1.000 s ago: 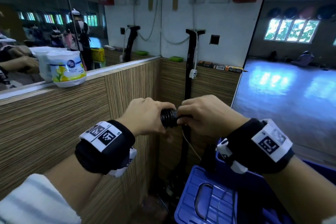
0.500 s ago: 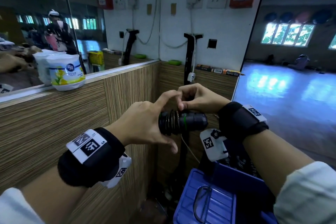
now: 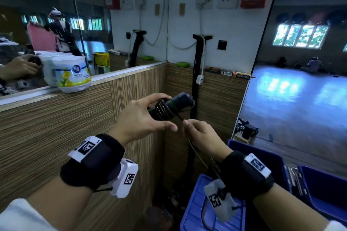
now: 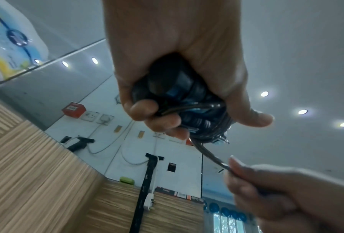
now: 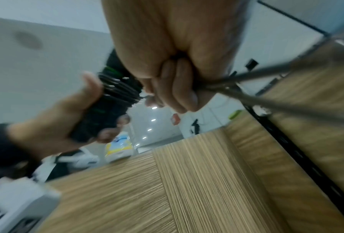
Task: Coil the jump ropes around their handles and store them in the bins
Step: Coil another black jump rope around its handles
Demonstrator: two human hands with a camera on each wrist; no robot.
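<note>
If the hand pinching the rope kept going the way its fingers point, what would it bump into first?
Probably the black handle wrapped with rope, held just above it by the left hand. The right hand points up toward it, though depth is uncertain.

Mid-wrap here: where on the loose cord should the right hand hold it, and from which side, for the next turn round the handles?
Hold the cord close to where it leaves the coils, coming from below the handles, as the right hand does now. The left hand covers the near end, and the slack hangs down toward the blue bin, so a short span probably keeps the turn tight.
</note>
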